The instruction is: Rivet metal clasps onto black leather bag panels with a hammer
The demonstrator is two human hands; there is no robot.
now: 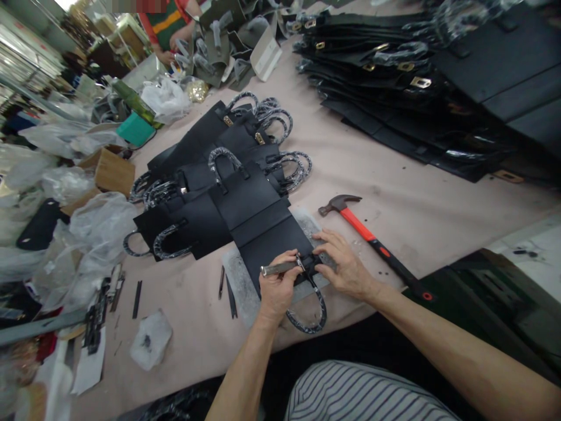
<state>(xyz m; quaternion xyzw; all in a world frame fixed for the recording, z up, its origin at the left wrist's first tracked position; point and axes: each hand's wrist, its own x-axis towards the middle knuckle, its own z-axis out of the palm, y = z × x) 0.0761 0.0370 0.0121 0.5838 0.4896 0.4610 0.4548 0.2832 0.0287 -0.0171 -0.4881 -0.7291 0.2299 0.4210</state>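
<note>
A black leather bag panel (267, 228) lies over a whitish slab (240, 283) at the table's near edge. Its wrapped loop handle (319, 316) hangs toward me. My left hand (277, 292) is closed around a short metal rod-like tool (278, 268), held tilted over the handle end; its tip is too small to make out. The fingers of my right hand (346, 266) are bent and pinch the black tab at the base of the handle. Right of that hand, a claw hammer (366, 231) with a red and black grip lies on the table.
More black panels with wrapped handles (193, 225) overlap at the middle left. A tall stack of black bag pieces (394, 99) fills the back right. Thin dark tools (137, 299) and a white lump (151, 339) lie at left. Another person's hand (166, 57) is far back.
</note>
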